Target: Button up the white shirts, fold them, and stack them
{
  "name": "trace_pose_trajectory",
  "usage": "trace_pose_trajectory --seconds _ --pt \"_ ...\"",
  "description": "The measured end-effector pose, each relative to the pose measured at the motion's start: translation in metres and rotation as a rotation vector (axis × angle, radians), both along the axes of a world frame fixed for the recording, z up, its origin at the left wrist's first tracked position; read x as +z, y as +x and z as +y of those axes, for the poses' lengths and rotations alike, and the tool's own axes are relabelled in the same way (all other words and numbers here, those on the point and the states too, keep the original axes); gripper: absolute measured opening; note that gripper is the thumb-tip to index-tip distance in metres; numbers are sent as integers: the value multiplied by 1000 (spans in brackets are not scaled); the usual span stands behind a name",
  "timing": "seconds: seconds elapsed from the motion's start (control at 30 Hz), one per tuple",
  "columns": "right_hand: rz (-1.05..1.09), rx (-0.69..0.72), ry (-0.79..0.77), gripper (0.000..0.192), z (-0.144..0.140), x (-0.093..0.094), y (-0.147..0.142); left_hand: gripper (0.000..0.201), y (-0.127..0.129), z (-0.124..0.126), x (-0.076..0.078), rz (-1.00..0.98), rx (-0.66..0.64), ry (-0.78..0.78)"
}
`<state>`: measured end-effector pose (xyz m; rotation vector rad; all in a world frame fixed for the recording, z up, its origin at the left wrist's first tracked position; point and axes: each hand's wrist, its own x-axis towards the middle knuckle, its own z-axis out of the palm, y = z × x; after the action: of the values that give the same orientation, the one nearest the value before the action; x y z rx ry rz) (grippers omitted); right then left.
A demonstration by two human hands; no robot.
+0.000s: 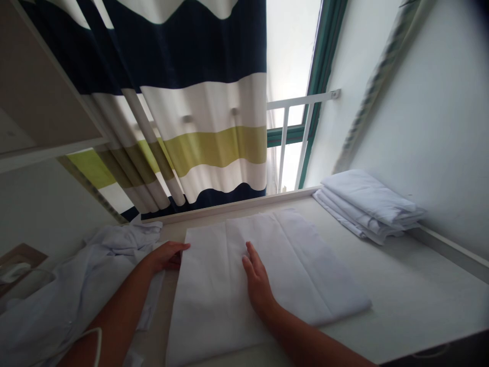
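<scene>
At lower left a crumpled white garment (76, 275) lies on the pale bench (412, 295). The left hand (166, 255) touches the left edge of the folded white cloth (244, 285), fingers loosely curled on nothing. The right hand (257, 280) lies flat, open, on the cloth's centre. A striped curtain (198, 117) and window (290, 51) fill the top; folded sheets (367, 204) sit at right beside the white wall (439, 112).

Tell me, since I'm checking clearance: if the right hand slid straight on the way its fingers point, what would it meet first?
The right hand lies flat on the folded white cloth, fingers toward the window. Beyond the cloth's far edge comes the pale raised ledge, probably; depth is unclear.
</scene>
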<state>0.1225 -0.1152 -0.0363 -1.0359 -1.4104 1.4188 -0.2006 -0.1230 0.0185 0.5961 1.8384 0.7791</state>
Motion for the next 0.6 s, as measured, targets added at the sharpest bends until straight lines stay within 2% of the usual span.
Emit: trace_pose_trajectory --seconds 0.1,0.17,0.2,0.23,0.3,0.37,0.47,0.53,0.6 --pt "-88 72 263 48 -11 21 3 61 -2 1 4 16 -36 12" --pt "-208 249 516 37 -31 38 -1 61 -2 2 6 31 -48 21" --pt "-293 368 632 39 -44 43 -5 61 -2 2 8 38 -47 24" --pt "-389 477 758 50 -58 45 -10 61 -1 2 9 43 -45 26" --pt "-569 597 971 69 -82 42 -26 61 0 3 12 42 -36 29" --pt "-706 615 1060 79 -98 30 -44 61 2 3 14 31 -24 33" --pt "-783 573 1078 79 -106 14 -64 59 2 4 16 12 -7 41" --pt "-777 538 1084 67 -106 10 -70 57 0 5 15 -3 -2 55" --pt "-765 516 1116 43 -105 10 -70 54 -3 7 15 -25 2 73"
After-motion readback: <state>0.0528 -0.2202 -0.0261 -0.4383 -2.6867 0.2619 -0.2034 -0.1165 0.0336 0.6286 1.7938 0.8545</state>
